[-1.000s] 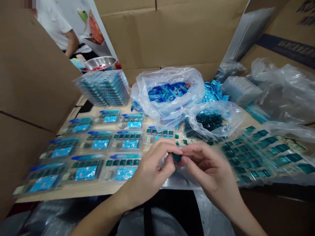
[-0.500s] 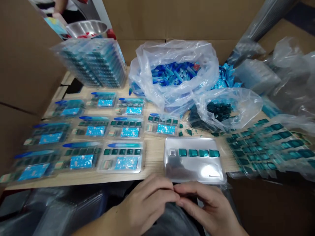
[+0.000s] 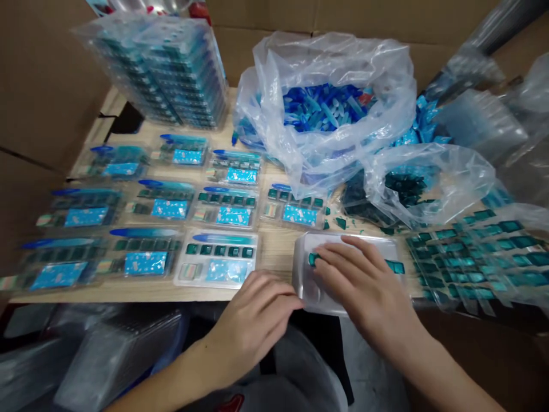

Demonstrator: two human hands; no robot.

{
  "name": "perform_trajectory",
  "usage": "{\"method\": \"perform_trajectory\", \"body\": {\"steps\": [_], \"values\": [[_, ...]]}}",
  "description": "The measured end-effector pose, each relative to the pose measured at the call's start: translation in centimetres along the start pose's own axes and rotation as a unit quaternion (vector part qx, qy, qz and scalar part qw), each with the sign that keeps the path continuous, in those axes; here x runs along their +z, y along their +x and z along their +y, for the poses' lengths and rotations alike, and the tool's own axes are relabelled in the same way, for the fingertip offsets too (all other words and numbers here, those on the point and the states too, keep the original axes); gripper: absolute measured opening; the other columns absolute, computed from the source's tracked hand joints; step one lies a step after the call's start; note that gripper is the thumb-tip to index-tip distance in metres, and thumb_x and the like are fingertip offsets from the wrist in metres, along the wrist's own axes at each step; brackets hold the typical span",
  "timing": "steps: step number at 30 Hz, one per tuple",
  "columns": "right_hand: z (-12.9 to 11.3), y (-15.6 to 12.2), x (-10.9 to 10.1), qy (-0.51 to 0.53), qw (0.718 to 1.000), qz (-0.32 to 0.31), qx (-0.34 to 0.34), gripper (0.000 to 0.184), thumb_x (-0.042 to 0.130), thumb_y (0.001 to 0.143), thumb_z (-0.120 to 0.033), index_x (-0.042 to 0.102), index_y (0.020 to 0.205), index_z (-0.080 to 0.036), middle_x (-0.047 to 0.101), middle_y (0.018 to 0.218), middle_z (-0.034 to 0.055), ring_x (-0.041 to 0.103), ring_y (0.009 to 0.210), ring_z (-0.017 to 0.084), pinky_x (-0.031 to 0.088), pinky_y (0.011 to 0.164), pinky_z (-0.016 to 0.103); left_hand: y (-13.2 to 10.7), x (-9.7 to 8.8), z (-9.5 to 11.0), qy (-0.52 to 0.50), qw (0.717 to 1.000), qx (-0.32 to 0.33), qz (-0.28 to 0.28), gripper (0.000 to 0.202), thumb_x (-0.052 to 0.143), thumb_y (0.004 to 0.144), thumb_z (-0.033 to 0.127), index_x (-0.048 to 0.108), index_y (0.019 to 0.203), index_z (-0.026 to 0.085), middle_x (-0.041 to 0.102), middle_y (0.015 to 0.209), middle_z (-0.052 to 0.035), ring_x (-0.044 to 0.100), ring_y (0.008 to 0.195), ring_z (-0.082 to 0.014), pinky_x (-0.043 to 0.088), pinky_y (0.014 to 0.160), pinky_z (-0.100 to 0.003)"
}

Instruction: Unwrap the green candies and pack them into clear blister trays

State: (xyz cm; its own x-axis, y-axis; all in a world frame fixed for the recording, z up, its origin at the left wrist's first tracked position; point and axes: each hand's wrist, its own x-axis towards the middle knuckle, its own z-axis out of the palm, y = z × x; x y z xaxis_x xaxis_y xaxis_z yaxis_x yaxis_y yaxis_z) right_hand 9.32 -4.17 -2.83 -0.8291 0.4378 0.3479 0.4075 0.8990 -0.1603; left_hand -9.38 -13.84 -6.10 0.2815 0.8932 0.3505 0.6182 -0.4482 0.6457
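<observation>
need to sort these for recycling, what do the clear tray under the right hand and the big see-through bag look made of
The clear tray looks like thin moulded plastic: glossy and see-through, with formed edges, though its exact plastic can't be told. The big see-through bag looks like thin, soft plastic film: shiny, crumpled into loose folds, with its blue contents showing through.

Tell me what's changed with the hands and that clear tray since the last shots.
Both hands came up from below the tray's near edge. The right hand now lies over the clear plastic tray, covering most of the row and touching a teal piece at its left end. The left hand reached its near left corner. The filled blister packs and plastic bags stayed put.
</observation>
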Motion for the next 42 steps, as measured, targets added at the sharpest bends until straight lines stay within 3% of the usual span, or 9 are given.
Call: {"method": "perform_trajectory", "body": {"steps": [4,9,12,17,21,25,31,35,42], "values": [[-0.8,-0.4,0.9,-0.052,0.998,0.024,0.012,0.039,0.03,0.099,-0.008,0.067,0.091,-0.019,0.078,0.095,0.0124,0.072,0.095,0.024,0.055,0.095,0.045,1.4,1.7,0.7,0.069,0.996,0.057,0.021,0.022,0.042,0.1,0.013,0.064,0.097,0.017,0.071,0.089,-0.0042,0.061,0.087,-0.02,0.047,0.089,-0.038],[-0.2,-1.4,2.3,0.015,0.996,0.072,0.059,0.023,0.043,0.099,-0.012,0.065,0.106,-0.018,0.078,0.104,0.0096,0.069,0.11,0.025,0.046,0.107,0.053,3.3,2.0,0.7,0.078,0.992,0.055,-0.085,0.02,0.048,0.1,0.021,0.064,0.089,0.016,0.069,0.087,-0.0042,0.058,0.081,-0.0204,0.045,0.074,-0.036],[0.0,-3.2,1.6,0.038,0.985,0.117,0.118,0.032,0.054,0.096,-0.016,0.057,0.128,-0.019,0.071,0.123,0.0124,0.061,0.124,0.027,0.044,0.11,0.053,3.8,1.8,0.8,0.098,0.985,0.05,-0.131,0.019,0.049,0.1,0.019,0.063,0.089,0.018,0.068,0.085,-0.0033,0.057,0.079,-0.0209,0.042,0.071,-0.035],[0.1,-8.8,-0.7,0.035,0.918,0.241,0.313,0.035,0.06,0.091,-0.015,0.062,0.125,-0.026,0.072,0.121,0.0091,0.066,0.117,0.026,0.052,0.102,0.046,3.8,2.1,1.4,0.165,0.976,0.048,-0.137,0.019,0.046,0.1,0.016,0.063,0.093,0.016,0.066,0.084,-0.0051,0.055,0.077,-0.0231,0.039,0.07,-0.036],[0.0,-12.2,-0.7,0.088,0.873,0.214,0.43,0.025,0.058,0.093,-0.029,0.067,0.116,-0.024,0.075,0.115,0.0098,0.071,0.108,0.027,0.06,0.09,0.042,4.5,2.2,1.6,0.088,0.978,0.047,-0.183,0.013,0.055,0.097,0.028,0.063,0.09,0.02,0.068,0.086,-0.0012,0.057,0.079,-0.0206,0.039,0.07,-0.033],[-0.4,-12.8,0.4,0.172,0.875,0.177,0.416,0.033,0.06,0.092,-0.034,0.066,0.123,-0.024,0.071,0.124,0.0097,0.068,0.115,0.027,0.059,0.093,0.039,5.3,1.8,1.7,0.072,0.98,0.027,-0.185,0.017,0.056,0.097,0.022,0.063,0.082,0.021,0.067,0.081,0.0018,0.056,0.074,-0.0173,0.037,0.068,-0.031],[-0.4,-12.8,1.1,0.181,0.895,0.172,0.369,0.043,0.062,0.091,-0.029,0.06,0.134,-0.025,0.064,0.136,0.0112,0.06,0.125,0.03,0.057,0.096,0.041,5.5,1.3,2.2,0.067,0.978,0.008,-0.198,0.019,0.052,0.097,0.012,0.061,0.082,0.02,0.066,0.082,0.0023,0.055,0.076,-0.0158,0.035,0.07,-0.029],[-0.6,-13.2,1.3,0.197,0.898,0.15,0.364,0.046,0.06,0.093,-0.03,0.054,0.138,-0.026,0.058,0.143,0.0113,0.053,0.132,0.029,0.052,0.102,0.045,5.3,1.2,2.1,0.071,0.972,0.009,-0.224,0.024,0.045,0.1,0.014,0.058,0.082,0.02,0.065,0.085,0.0012,0.054,0.079,-0.0165,0.035,0.074,-0.03],[-1.3,-13.1,0.8,0.208,0.899,0.109,0.369,0.047,0.057,0.095,-0.031,0.049,0.142,-0.026,0.049,0.15,0.0132,0.046,0.138,0.028,0.049,0.106,0.047,5.0,1.8,2.2,0.148,0.967,0.049,-0.203,0.024,0.037,0.103,0.019,0.059,0.092,0.018,0.066,0.087,-0.0039,0.055,0.079,-0.02,0.037,0.074,-0.033]]}}
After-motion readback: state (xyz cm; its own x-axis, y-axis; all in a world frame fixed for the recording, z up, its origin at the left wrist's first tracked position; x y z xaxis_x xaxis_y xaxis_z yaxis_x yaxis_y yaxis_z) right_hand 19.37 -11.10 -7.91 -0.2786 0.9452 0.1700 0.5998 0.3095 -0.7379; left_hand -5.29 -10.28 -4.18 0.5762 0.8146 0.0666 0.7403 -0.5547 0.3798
